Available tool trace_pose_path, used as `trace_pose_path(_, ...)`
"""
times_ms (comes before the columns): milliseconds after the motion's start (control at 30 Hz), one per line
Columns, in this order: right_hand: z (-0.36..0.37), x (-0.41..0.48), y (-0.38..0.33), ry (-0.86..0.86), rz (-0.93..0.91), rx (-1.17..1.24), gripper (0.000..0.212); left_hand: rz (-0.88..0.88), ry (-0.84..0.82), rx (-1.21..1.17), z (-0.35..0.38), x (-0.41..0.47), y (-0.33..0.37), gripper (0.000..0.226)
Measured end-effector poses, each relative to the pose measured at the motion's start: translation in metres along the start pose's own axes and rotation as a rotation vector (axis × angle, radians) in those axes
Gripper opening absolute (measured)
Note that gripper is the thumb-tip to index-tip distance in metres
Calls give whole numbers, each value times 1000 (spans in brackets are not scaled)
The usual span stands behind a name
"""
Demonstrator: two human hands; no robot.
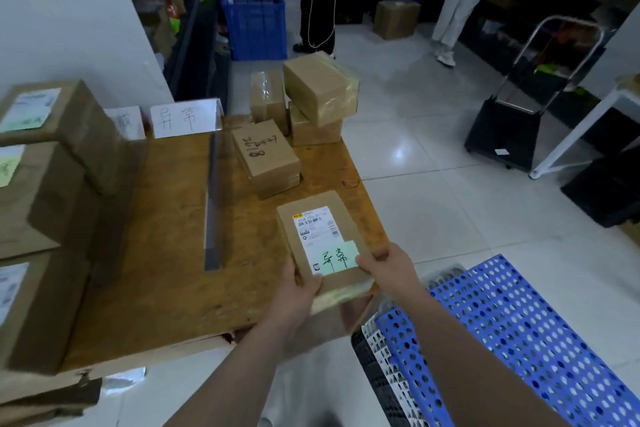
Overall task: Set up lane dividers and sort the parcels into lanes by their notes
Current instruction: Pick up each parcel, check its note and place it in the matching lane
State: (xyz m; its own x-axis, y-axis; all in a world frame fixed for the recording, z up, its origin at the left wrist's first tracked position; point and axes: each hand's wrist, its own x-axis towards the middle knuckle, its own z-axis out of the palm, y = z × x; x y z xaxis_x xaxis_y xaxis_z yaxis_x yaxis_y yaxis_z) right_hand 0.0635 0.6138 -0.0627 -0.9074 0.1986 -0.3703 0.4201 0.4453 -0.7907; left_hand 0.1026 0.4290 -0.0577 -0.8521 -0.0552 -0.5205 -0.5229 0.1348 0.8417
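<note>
both hands on the flat parcel [320,236] w/ green note [337,257], left hand [298,292] gripping near-left corner, right hand [391,265] pinching near-right edge, parcel at near-right corner of wood table [166,253], right of grey divider strip [212,204], more boxes [266,158] further back

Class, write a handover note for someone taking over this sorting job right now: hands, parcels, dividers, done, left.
Left hand and right hand both grip the labelled parcel at its near corners, at the table's near right edge. Its green note matches the sign card at the far edge.
Done: one grey divider laid; several parcels lie right of it.
Left: probably set this parcel in its lane.
</note>
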Motion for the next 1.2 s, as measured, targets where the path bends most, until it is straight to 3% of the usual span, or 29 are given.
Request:
trace_pose_path(133, -9, -5, -8, -75, -52, 92, 19, 53, 122, -69, -7, -12, 12, 49)
trace_pose_path(267, -17, -13, -50, -105, -194, 196, 13, 117, 220, -173, -23, -32, 37, 67)
trace_pose_path(467, 2, -19, -134, -132, -385, 219, 32, 295, 397, -292, -70, -47, 75, 65)
trace_pose_path(767, 101, -2, -214, -226, -503, 157, 44, 328, 601, -203, -173, -23, 99, 55)
trace_pose_path(1200, 250, 88, -289, -224, -377, -13, 42, 193, 400, 44, -330, 120, 124, 45)
